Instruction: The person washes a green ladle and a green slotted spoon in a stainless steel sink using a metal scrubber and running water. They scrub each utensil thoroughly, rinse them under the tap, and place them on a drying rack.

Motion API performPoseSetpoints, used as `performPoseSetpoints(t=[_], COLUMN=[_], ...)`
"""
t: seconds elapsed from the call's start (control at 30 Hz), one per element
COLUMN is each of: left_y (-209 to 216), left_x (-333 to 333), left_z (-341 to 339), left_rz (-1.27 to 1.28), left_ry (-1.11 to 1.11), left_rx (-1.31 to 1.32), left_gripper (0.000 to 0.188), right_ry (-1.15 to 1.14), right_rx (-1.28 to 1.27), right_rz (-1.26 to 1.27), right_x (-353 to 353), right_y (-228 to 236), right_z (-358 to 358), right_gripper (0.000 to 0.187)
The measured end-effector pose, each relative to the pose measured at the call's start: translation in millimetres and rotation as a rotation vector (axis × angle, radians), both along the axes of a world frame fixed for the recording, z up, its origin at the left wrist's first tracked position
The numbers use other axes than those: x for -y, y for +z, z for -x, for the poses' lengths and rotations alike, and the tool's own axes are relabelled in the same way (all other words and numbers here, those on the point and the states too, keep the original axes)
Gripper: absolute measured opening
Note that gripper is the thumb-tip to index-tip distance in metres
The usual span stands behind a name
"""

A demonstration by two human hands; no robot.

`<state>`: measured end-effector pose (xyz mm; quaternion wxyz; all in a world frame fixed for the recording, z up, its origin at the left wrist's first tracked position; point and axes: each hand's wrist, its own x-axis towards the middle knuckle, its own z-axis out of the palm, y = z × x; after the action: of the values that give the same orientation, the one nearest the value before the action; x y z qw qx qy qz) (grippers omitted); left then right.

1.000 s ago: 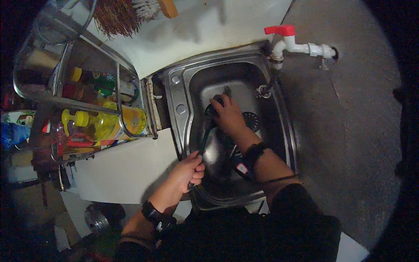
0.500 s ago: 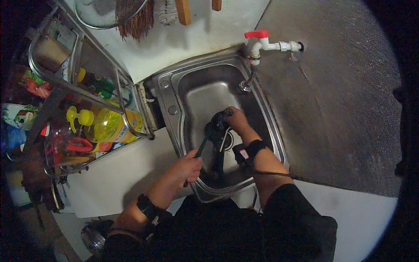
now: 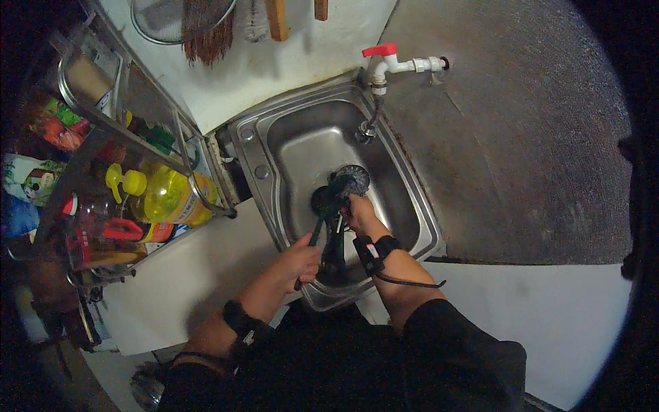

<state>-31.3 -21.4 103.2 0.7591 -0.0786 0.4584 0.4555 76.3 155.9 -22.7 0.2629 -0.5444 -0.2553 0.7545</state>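
Note:
My left hand (image 3: 299, 261) is closed round the long dark handle (image 3: 316, 232) of a utensil. Its head is dark and partly covered, so I cannot tell its kind. My right hand (image 3: 358, 214) is closed, fingers bent and mostly hidden, at a round, dark, mesh-like scrubber (image 3: 352, 180) against the utensil's far end. Both hands work over the steel sink (image 3: 312, 147). Below the right hand, a black utensil (image 3: 333, 255) and a thin shiny handle lie by the drain. A rounded black part (image 3: 320, 200) shows left of the scrubber.
A white tap (image 3: 391, 66) with a red lever stands at the sink's far right corner. On the left, a metal rack (image 3: 147, 147) holds a yellow liquid bottle (image 3: 165, 196) and other bottles. A wire strainer (image 3: 182, 20) and brown brush (image 3: 208, 34) hang on the wall.
My right hand has come nearer to me, and the scrubber now shows beyond its fingers. My left hand keeps its grip on the handle. The whole view has shifted slightly.

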Motion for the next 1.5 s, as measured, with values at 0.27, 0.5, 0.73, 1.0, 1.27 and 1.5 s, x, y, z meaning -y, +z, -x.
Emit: performPoseSetpoints(t=[0.27, 0.5, 0.73, 1.0, 1.27, 1.5], left_y=[-11, 5, 13, 15, 11, 31], left_x=[-14, -20, -23, -16, -15, -14], left_z=[-3, -15, -21, -28, -20, -23], left_rz=[-0.051, 0.031, -0.059, -0.026, -0.137, -0.087], left_ry=[0.065, 0.112, 0.079, -0.107, -0.055, -0.21], left_rx=[0.143, 0.165, 0.303, 0.072, 0.18, -0.14], left_gripper=[0.021, 0.011, 0.017, 0.042, 0.04, 0.048], right_ry=[0.07, 0.439, 0.758, 0.618, 0.401, 0.74], right_rx=[0.115, 0.799, 0.822, 0.794, 0.606, 0.761], right_rz=[-0.066, -1.15, -1.402, -1.067, -1.422, -1.153], right_x=[6, 4, -4, -5, -5, -19], right_y=[49, 83, 88, 69, 76, 62], right_z=[-23, -18, 3, 5, 9, -9], right_gripper=[0.036, 0.043, 0.034, 0.031, 0.035, 0.038])
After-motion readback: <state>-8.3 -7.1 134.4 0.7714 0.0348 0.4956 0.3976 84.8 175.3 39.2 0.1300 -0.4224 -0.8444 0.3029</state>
